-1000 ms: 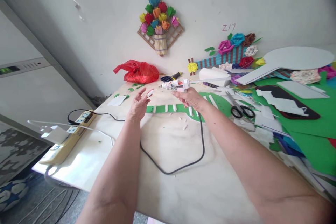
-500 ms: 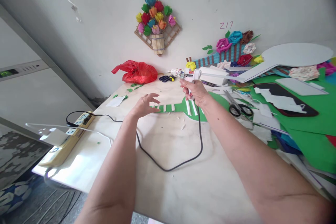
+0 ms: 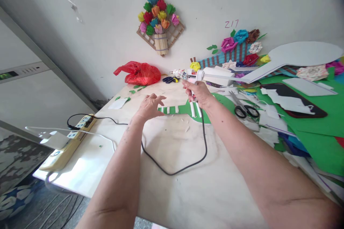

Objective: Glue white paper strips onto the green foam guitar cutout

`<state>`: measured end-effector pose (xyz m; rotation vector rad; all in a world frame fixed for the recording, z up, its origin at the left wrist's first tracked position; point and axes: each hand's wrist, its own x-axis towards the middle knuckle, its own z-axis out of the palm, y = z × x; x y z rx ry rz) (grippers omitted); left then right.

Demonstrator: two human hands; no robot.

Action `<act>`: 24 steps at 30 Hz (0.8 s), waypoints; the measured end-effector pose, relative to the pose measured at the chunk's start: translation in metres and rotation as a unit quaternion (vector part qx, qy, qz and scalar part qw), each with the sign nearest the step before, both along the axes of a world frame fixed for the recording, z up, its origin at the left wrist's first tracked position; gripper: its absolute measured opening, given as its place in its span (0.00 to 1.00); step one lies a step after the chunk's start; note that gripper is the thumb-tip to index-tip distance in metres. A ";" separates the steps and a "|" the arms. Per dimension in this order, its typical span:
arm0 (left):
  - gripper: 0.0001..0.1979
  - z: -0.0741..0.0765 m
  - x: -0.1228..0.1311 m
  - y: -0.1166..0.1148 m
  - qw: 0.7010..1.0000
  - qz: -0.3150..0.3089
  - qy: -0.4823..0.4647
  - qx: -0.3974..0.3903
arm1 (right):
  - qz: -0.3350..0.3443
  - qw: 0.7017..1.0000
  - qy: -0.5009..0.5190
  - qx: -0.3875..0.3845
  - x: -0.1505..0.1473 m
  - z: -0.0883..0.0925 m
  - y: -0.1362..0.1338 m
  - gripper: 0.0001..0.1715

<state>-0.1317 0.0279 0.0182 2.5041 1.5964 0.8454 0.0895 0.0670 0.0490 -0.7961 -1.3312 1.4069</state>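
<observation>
In my right hand (image 3: 198, 92) is a white hot glue gun (image 3: 199, 76), fingers wrapped round its handle and nozzle pointing left. A clear glue stick (image 3: 219, 77) juts from its back. From the handle a black cord (image 3: 172, 174) loops over the table. My left hand (image 3: 151, 107) is open, thumb and fingers apart, over the narrow end of a green guitar-shaped cutout (image 3: 183, 109). White strips (image 3: 192, 109) lie across that cutout. Whether my left fingertips touch it, I cannot tell.
Scissors (image 3: 245, 109) and paper scraps lie to the right, beside green sheets (image 3: 317, 143). A red plastic bag (image 3: 142, 73) and pliers (image 3: 170, 79) sit near the wall. A power strip (image 3: 68, 146) stands at the table's left edge. Paper tulips (image 3: 158, 16) hang on the wall.
My left hand has shifted slightly to the right along the green cutout's narrow end. The glue gun has moved a touch left in my right hand.
</observation>
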 end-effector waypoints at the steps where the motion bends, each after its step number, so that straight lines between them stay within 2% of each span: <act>1: 0.28 0.000 0.000 0.000 1.000 0.003 0.006 0.000 | 0.001 1.000 0.001 0.000 0.000 0.000 0.000 0.23; 10: 0.29 -0.002 -0.003 0.004 0.999 -0.019 -0.021 -0.022 | 0.027 1.000 -0.010 0.001 -0.002 -0.003 0.001 0.23; 16: 0.30 0.000 -0.001 0.006 1.000 -0.003 0.006 -0.010 | 0.032 0.999 0.005 -0.002 -0.003 -0.004 0.001 0.23; 24: 0.29 -0.003 -0.003 0.011 0.999 -0.022 0.029 -0.011 | 0.031 0.999 0.007 -0.003 -0.003 -0.004 0.000 0.22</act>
